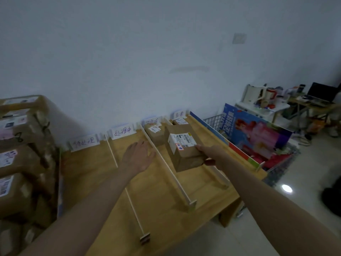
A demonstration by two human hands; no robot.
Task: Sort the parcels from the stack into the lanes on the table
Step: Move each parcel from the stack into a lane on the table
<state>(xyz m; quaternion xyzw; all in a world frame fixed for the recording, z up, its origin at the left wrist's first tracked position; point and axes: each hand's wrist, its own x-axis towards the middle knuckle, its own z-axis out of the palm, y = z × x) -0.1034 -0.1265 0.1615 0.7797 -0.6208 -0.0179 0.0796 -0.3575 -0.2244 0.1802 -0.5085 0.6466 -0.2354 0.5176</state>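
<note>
My right hand (208, 154) grips a brown cardboard parcel (184, 156) with a white shipping label by its right side, holding it above the third lane of the wooden table (160, 209). My left hand (138, 156) hovers flat, fingers straight, over the second lane, holding nothing. Another parcel (155, 134) lies at the far end of the third lane, and a further one (180, 121) sits at the far end of the fourth lane. The stack of brown parcels (20, 156) stands at the left.
Thin white dividers (171, 174) split the table into lanes, each with a handwritten paper sign (122, 133) at the wall. A wire basket with a blue printed board (258, 133) stands right of the table. Cluttered desks fill the far right corner.
</note>
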